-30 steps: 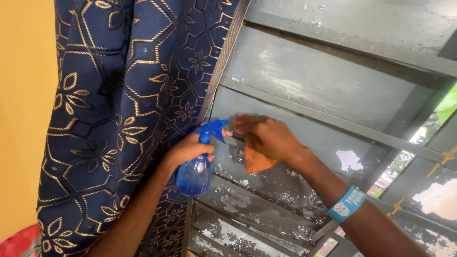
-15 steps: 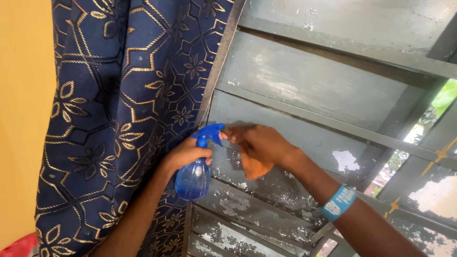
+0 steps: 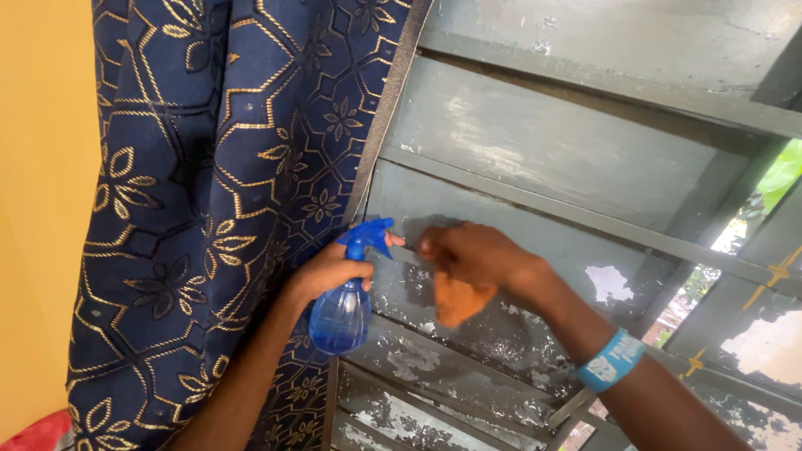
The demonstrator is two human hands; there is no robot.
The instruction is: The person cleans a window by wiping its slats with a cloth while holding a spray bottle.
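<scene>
Slid slightly right along the slat (image 3: 535,242) since the earlier frame: right hand (image 3: 472,255), clenched on the cloth (image 3: 455,299) at frame centre.
Soft, light, best bunched in the palm; left hand (image 3: 330,271) grasping the bottle (image 3: 341,316) by its neck, light, slick plastic.

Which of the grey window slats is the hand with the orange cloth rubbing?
The middle slat, third from the top, under the right hand and orange cloth. The slats above lie untouched.
</scene>
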